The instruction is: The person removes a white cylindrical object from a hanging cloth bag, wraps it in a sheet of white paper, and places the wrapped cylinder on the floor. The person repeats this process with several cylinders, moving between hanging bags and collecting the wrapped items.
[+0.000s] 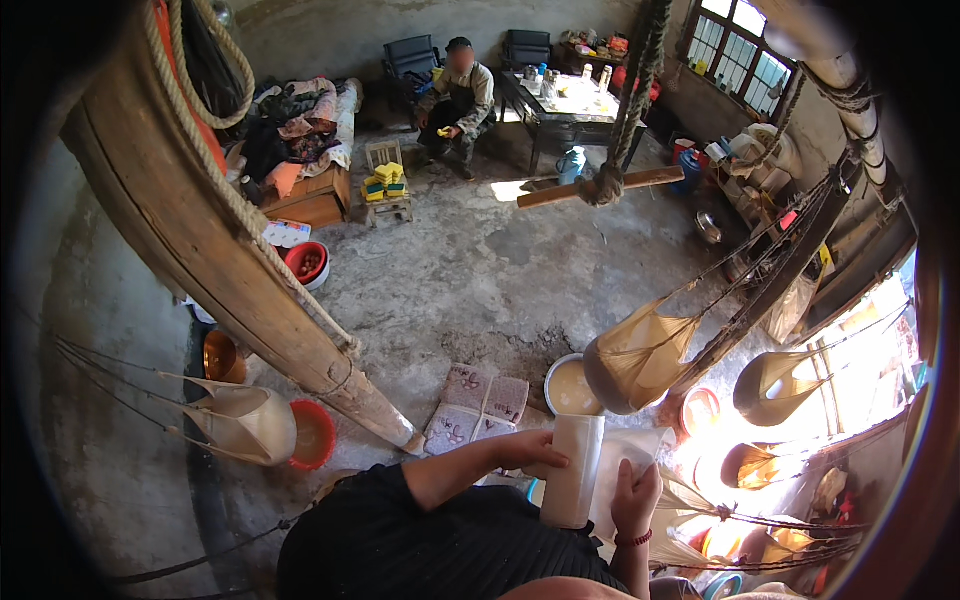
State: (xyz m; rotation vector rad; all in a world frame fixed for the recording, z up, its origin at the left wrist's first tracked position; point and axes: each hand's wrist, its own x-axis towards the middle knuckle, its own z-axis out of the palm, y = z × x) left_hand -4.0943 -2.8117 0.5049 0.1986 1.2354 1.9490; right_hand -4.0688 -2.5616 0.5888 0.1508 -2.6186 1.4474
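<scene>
My left hand (pixel 541 448) is wrapped around a roll of thin whitish plastic (pixel 574 480), held upright before my chest, thumb across its front. A loose sheet of translucent plastic film (pixel 619 457) hangs off the roll's right side. My right hand (pixel 636 496), with a red bead bracelet at the wrist, pinches that sheet between thumb and fingers. Beyond my hands, a patterned bundle (pixel 480 409) tied with pale cord lies on the floor. Right of it stands a basin of cloudy liquid (pixel 574 386).
Full cloth slings hang on ropes, one at right (pixel 641 356) and another at left (pixel 244 424) near a red basin (pixel 313 435). A wooden beam (pixel 247 247) slants at left; a wooden bar (pixel 600 189) hangs from rope. A seated person (pixel 459 97) is beside sponges on a small chair (pixel 386 184).
</scene>
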